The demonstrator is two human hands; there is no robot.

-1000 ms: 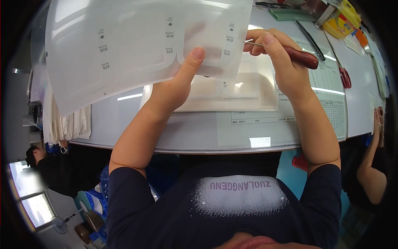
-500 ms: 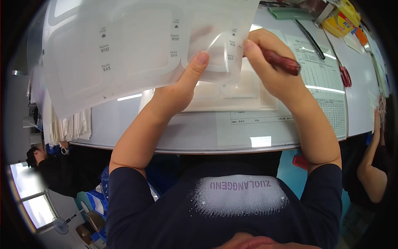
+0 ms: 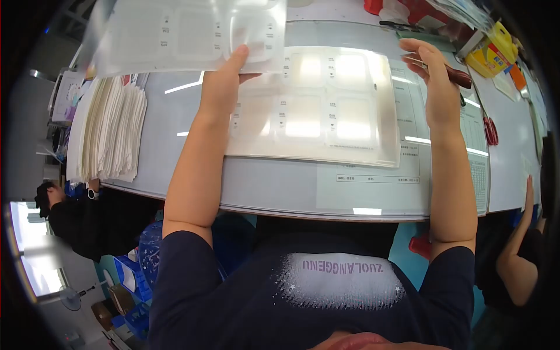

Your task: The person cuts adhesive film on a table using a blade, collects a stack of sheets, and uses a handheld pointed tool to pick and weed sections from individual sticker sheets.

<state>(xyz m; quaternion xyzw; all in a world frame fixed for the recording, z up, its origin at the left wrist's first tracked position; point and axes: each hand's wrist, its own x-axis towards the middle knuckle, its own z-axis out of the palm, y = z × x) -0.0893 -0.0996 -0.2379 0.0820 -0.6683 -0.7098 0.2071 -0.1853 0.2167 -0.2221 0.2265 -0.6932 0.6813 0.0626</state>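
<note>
My left hand (image 3: 227, 76) grips the lower edge of a translucent plastic sheet (image 3: 146, 38), thumb on top. The sheet has rounded window shapes and small printed labels, and it is raised over the back left of the table. Below and to its right lies a stack of similar printed sheets (image 3: 312, 119). My right hand (image 3: 434, 73) is apart from the sheets, to the right of the stack. It holds a thin metal-tipped tool with a dark red handle (image 3: 459, 77), the handle pointing right.
Thick pale sheets (image 3: 114, 131) stand bundled at the left. Printed papers (image 3: 379, 172) lie on the right, near red-handled scissors (image 3: 491, 131) and a yellow bottle (image 3: 493, 51). Another person's arm (image 3: 516, 256) shows at far right; a person in black (image 3: 87, 227) is at left.
My left hand has carried the sheet up and left, uncovering the stack. My right hand, still holding the tool, has moved right, away from the sheet's edge.
</note>
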